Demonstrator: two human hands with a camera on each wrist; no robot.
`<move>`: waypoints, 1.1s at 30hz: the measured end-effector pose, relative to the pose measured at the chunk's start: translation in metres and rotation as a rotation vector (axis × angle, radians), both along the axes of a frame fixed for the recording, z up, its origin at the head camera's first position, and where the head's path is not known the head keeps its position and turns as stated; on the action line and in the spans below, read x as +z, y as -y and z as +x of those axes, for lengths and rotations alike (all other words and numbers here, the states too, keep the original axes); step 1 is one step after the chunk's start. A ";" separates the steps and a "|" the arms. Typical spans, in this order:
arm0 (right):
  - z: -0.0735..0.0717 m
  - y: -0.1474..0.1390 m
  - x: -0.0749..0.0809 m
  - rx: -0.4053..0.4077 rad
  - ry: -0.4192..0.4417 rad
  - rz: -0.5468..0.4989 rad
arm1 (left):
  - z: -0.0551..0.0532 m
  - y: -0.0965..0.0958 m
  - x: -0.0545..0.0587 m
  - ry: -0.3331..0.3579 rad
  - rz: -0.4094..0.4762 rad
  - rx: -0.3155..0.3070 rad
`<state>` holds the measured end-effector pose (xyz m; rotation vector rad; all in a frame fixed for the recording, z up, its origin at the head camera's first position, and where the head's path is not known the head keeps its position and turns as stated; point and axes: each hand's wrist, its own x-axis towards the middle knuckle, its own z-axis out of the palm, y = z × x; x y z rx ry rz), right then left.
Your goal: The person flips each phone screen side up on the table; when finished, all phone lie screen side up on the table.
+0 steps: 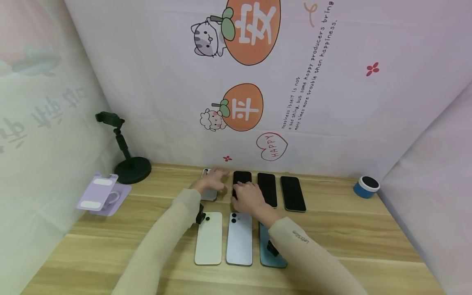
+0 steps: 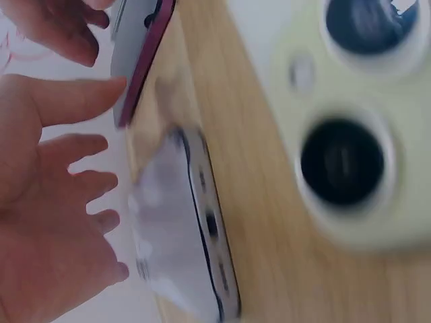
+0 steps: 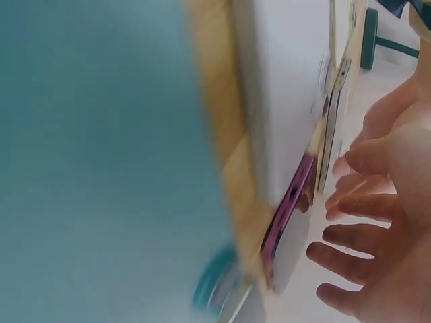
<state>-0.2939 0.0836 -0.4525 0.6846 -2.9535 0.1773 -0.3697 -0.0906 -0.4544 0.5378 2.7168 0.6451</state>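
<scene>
My left hand (image 1: 213, 180) is over a silver phone (image 1: 210, 195) at the left of the back row, its fingers loosely extended to the right. In the left wrist view that hand (image 2: 54, 195) is spread beside the phone's edge (image 2: 219, 235), gripping nothing. My right hand (image 1: 250, 197) reaches over a black-screened phone (image 1: 242, 176), second in that row. The right wrist view shows the right hand (image 3: 384, 256) with fingers apart, near this phone's purple edge (image 3: 286, 208). Two more black-screened phones (image 1: 267, 188) (image 1: 293, 193) lie to its right.
In front lie a pale yellow phone (image 1: 208, 241), a pale lavender phone (image 1: 239, 243) and a teal phone (image 1: 267, 258), backs up, under the forearms. A purple phone stand (image 1: 96, 193) and black stand (image 1: 127, 170) are at left. A blue round container (image 1: 365, 189) sits at right.
</scene>
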 end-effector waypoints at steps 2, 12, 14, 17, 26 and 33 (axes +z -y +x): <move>-0.001 0.010 -0.001 0.018 0.007 -0.006 | -0.003 0.011 -0.002 -0.041 -0.008 0.030; -0.007 0.040 -0.007 0.038 0.062 -0.012 | -0.010 0.051 -0.006 -0.015 0.029 0.132; -0.009 0.045 -0.008 0.040 0.088 -0.016 | -0.012 0.059 -0.007 0.000 0.032 0.129; -0.013 0.052 -0.011 0.035 0.129 -0.003 | -0.016 0.070 -0.011 0.013 0.039 0.114; -0.023 0.066 -0.013 0.040 0.211 0.043 | -0.019 0.081 -0.010 -0.044 0.042 0.060; -0.026 0.067 -0.017 0.053 0.307 -0.018 | -0.020 0.080 -0.013 -0.047 0.046 0.066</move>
